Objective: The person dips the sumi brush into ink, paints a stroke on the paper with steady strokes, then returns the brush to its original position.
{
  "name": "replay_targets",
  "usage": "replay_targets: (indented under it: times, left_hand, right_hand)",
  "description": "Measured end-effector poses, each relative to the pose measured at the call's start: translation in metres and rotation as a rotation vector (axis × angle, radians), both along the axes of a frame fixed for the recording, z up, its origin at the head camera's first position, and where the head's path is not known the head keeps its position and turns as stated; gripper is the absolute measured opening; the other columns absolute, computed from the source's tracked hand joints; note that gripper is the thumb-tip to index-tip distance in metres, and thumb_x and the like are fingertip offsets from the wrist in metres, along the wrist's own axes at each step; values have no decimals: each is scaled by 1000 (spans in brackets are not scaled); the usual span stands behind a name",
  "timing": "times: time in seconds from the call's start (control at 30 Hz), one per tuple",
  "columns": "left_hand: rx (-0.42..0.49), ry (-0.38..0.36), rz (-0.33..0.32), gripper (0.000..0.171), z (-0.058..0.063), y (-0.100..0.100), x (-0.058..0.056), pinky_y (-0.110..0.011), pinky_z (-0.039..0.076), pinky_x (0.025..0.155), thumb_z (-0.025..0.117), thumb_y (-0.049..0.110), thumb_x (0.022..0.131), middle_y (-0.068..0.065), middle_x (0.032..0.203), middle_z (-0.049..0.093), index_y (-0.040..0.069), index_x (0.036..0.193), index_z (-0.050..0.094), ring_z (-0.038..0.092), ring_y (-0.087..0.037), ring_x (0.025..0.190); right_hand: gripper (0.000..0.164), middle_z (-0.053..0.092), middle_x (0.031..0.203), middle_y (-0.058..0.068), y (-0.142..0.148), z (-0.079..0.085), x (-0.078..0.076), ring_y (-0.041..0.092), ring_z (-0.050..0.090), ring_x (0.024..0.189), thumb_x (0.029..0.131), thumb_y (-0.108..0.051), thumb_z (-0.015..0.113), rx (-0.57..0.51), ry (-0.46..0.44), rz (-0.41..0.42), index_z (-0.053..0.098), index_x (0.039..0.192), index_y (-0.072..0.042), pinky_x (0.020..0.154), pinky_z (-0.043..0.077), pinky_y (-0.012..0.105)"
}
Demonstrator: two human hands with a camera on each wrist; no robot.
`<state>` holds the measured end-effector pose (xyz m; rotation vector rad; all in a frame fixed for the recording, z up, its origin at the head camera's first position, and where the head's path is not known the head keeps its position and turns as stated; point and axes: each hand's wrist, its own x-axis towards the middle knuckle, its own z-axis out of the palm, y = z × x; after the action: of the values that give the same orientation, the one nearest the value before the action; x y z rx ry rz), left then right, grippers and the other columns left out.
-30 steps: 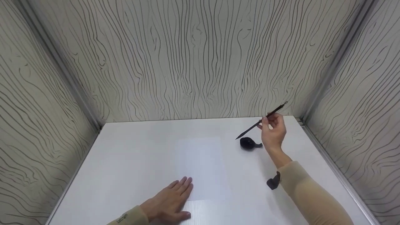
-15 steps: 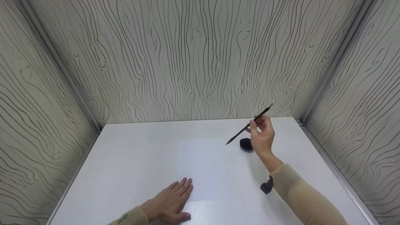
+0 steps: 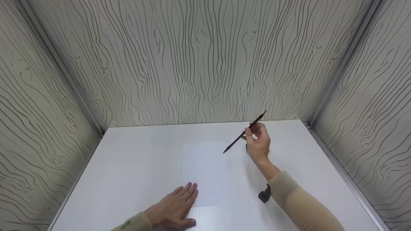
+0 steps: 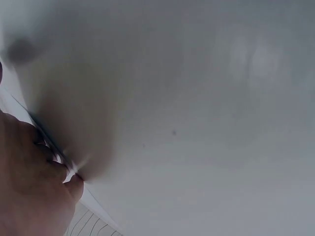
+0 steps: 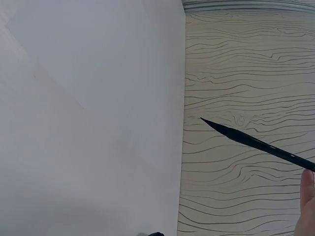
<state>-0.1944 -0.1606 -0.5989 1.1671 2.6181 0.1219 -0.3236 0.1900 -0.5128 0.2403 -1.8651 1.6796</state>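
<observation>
Head: the brush (image 3: 234, 141) is pinched by the right hand (image 3: 259, 144) at the far right of the paper (image 3: 212, 173), tip near-left, tail far-right; the left hand (image 3: 175, 207) is laid flat. Left wrist: hand is cropped. Right wrist: brush axis is slanted.

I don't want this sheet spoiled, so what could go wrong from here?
The brush in the right hand points down toward the white sheet; if wet, which I can't tell, it might drip. The left hand rests only by the sheet's near left corner, so the far end could shift. A dark object, mostly hidden behind the right hand in the head view, might get bumped.
</observation>
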Motion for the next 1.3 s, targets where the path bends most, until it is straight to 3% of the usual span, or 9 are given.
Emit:
replay_targets:
  times: [0.2,0.7,0.93,1.3]
  left_hand:
    - [0,-8,6,105,-2,0,-1,-52,26,144,33,79,107,-13,191,13,5,180,18,17,-35,179]
    - [-6,-16,24,105,1,0,0,-52,26,144,34,80,106,-12,191,15,7,180,20,17,-34,179]
    - [-21,-21,34,106,2,1,2,-52,26,144,31,84,105,-8,192,12,10,181,18,16,-33,180]
    - [-15,-26,40,107,0,0,1,-52,26,144,30,84,106,-9,192,11,10,181,18,16,-33,180]
  right_hand:
    - [24,68,115,24,-16,-9,3,3,75,102,110,3,67,11,-4,36,60,132,7,89,69,28]
    - [21,69,111,25,-55,-22,1,32,78,100,108,5,67,1,-26,76,60,127,10,85,71,29]
    - [17,71,108,23,-75,-27,3,24,78,97,107,4,70,14,0,99,63,123,7,83,71,33]
    - [18,73,106,21,-97,-34,7,33,80,95,105,5,72,63,37,128,64,122,5,80,71,32]
